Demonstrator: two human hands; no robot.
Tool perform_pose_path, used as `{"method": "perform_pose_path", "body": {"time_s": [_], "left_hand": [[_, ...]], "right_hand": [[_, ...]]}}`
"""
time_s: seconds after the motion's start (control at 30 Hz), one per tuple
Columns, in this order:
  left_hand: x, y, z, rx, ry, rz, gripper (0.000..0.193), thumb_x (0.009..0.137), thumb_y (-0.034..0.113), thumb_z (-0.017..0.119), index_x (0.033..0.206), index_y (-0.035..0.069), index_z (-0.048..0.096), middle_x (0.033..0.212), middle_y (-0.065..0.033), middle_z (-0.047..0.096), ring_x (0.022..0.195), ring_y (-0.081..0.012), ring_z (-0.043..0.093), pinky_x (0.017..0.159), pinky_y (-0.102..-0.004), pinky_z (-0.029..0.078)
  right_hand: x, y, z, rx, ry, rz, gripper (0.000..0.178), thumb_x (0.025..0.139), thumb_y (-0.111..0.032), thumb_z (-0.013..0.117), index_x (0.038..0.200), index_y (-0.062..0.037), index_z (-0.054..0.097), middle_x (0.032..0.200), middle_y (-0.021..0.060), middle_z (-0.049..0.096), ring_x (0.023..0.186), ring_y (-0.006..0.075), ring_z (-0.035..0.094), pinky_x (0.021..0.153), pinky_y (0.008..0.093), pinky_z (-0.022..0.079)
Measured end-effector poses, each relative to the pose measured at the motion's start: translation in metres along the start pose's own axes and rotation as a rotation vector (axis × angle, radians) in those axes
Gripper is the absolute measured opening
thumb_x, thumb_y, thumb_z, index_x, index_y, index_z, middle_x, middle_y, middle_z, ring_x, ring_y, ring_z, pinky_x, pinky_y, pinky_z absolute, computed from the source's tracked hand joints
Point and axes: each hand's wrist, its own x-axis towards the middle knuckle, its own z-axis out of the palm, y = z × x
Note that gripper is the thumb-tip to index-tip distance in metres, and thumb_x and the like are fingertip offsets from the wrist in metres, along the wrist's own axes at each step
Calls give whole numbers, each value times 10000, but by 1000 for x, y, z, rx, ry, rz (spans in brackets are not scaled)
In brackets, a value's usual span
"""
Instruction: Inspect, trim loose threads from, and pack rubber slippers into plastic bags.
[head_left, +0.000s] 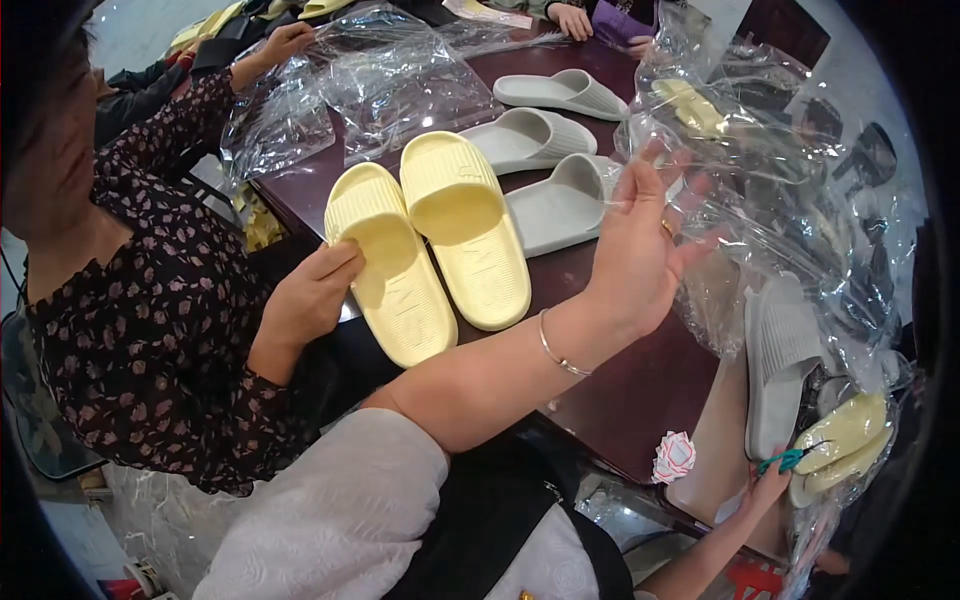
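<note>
My left hand (640, 240), with a bangle on its wrist, reaches over the table, its fingers closed on a clear plastic bag (745, 165). At the lower right my right hand (768, 488) grips small scissors with teal handles (785, 461). Their dark tip points at a pair of yellow slippers (845, 440) wrapped in clear plastic. Beside these stands a grey slipper (780, 350). Left of my left hand, several grey slippers (555, 205) lie in a row. A co-worker's hand (312, 295) holds one of two yellow slippers (475, 240) at the table's edge.
Clear plastic bags (390, 85) cover the far left of the dark red table (650, 370). A stack of red-and-white tags (674, 457) sits near the front edge. The co-worker in a floral top (160, 300) sits close on my left. Another person's hands (572, 20) show across the table.
</note>
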Motion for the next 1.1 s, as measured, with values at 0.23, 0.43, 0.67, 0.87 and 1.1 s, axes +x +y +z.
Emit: {"method": "perform_pose_path", "body": {"time_s": [0.23,0.43,0.67,0.87,1.1], "left_hand": [[17,-21,-42,37,217,139,483,965,395,313,1374,159,212,1327,-95,323,1232,-259,352,923,-473,423],[-9,-50,-65,243,502,-70,499,950,334,435,1357,109,254,1301,-83,362,1160,-195,396,923,-421,399],[-59,-42,-74,400,229,-525,452,890,181,547,1279,53,357,1203,-70,462,1054,-147,471,891,-351,430],[-117,10,-71,891,-320,-356,282,852,74,585,1121,18,519,1009,-75,590,859,-141,583,752,-243,476],[-149,48,-90,1205,-413,-297,172,849,88,605,1000,7,592,885,-61,623,795,-121,604,680,-245,485]], "right_hand": [[-28,11,-27,252,91,-191,358,918,-227,523,1218,-47,451,1154,99,563,969,171,574,738,308,486],[-78,-30,1,261,80,-197,370,921,-249,527,1215,-39,453,1164,121,565,948,167,586,702,276,491],[-124,-73,63,222,-216,-360,308,899,-183,533,1141,-16,441,1001,111,589,793,162,599,602,235,480],[-175,-105,109,155,-509,-417,289,830,-59,545,1101,7,469,872,101,583,724,152,592,587,227,477],[-181,-98,111,-191,-485,-588,311,804,-19,572,1099,10,479,784,56,552,625,108,541,552,210,445]]}}
